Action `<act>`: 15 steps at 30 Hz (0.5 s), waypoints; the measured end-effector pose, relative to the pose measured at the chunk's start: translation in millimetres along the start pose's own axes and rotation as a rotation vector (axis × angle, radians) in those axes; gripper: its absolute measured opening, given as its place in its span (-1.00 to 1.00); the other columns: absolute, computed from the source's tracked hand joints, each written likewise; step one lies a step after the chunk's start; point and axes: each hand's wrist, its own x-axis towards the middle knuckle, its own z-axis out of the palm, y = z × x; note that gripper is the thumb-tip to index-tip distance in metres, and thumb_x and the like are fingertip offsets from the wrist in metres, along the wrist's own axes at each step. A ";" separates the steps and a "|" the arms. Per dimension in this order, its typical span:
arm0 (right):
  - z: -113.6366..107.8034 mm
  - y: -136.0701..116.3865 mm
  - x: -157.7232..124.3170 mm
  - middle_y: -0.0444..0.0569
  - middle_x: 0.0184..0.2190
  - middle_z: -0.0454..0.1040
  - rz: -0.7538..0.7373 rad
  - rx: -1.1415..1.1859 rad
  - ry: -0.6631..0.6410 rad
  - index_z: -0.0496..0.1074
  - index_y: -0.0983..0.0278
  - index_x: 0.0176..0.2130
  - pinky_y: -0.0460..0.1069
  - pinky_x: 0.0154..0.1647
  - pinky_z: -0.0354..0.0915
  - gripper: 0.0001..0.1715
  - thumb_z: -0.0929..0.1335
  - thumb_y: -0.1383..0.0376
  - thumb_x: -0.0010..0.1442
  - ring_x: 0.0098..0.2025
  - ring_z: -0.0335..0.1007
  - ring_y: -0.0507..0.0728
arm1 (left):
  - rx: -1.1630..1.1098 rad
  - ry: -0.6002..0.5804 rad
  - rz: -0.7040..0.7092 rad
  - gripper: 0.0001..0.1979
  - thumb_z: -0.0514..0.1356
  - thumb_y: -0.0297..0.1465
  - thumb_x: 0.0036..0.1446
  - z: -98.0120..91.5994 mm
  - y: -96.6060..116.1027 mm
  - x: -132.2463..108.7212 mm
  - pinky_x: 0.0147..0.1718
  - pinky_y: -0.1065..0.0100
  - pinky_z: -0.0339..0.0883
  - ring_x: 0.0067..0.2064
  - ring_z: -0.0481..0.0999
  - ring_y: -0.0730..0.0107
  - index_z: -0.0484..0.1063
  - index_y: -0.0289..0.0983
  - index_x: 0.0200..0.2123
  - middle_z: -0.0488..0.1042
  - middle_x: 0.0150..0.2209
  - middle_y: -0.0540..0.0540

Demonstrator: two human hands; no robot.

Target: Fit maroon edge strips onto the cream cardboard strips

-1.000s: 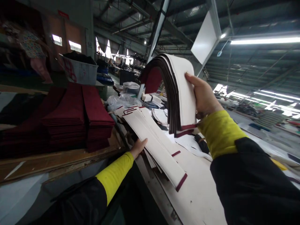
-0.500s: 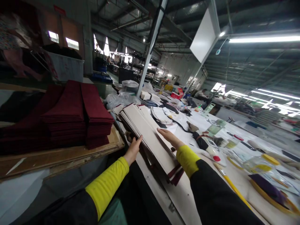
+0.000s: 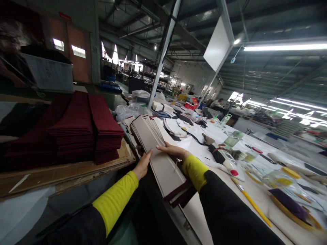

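Note:
A stack of long cream fabric strips (image 3: 163, 170) with maroon ends lies slanted at the edge of the worktable, its layers slightly fanned out. My left hand (image 3: 143, 165) grips its left edge, thumb on the top and the other fingers hidden behind the side. From the right, my right hand (image 3: 174, 151) clasps the opposite edge, its thumb reaching over the top strip. The two thumbs almost meet. To the left, piles of folded maroon fabric strips (image 3: 106, 115) rest on a wooden board (image 3: 84, 178).
Across the white worktable (image 3: 199, 149) lie papers, cloth scraps and a clear plastic bag (image 3: 130, 110). A yellow-handled brush (image 3: 252, 202) and a clear container with a yellow lid (image 3: 290, 172) are on the right. A gap separates board and table. A white bin (image 3: 49, 73) stands behind, near a blurred person.
My right hand has closed in on the stack, its thumb now over the top. The strips have turned and spread somewhat. In the background the white bin has moved left.

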 end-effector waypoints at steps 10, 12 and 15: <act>6.7 -29.0 -39.7 0.04 -0.08 0.39 -0.017 -0.165 0.047 -0.04 0.27 0.19 0.05 -0.07 0.24 0.12 0.48 0.20 -0.26 -0.11 0.33 0.21 | -0.166 -0.170 -0.203 -0.54 0.03 -0.11 0.11 14.2 28.4 -34.4 -0.14 0.20 0.35 -0.18 0.49 0.24 0.32 -0.31 -0.05 0.49 -0.21 -0.17; -9.6 -28.5 -72.6 0.01 -0.11 0.41 -0.019 -0.191 0.056 -0.09 0.24 0.21 0.06 -0.10 0.26 0.12 0.46 0.21 -0.23 -0.16 0.35 0.20 | -0.199 -0.249 -0.270 -0.55 0.07 -0.13 0.08 21.5 32.1 -46.0 -0.15 0.16 0.34 -0.17 0.48 0.21 0.31 -0.30 -0.05 0.49 -0.22 -0.17; -32.5 -20.9 -135.1 -0.03 -0.13 0.43 -0.035 -0.275 0.050 -0.10 0.17 0.22 0.08 -0.08 0.26 0.09 0.44 0.18 -0.19 -0.17 0.37 0.21 | -0.273 -0.324 -0.381 -0.58 0.12 -0.16 0.05 35.9 24.8 -60.7 -0.14 0.10 0.32 -0.15 0.46 0.17 0.32 -0.30 -0.09 0.49 -0.24 -0.17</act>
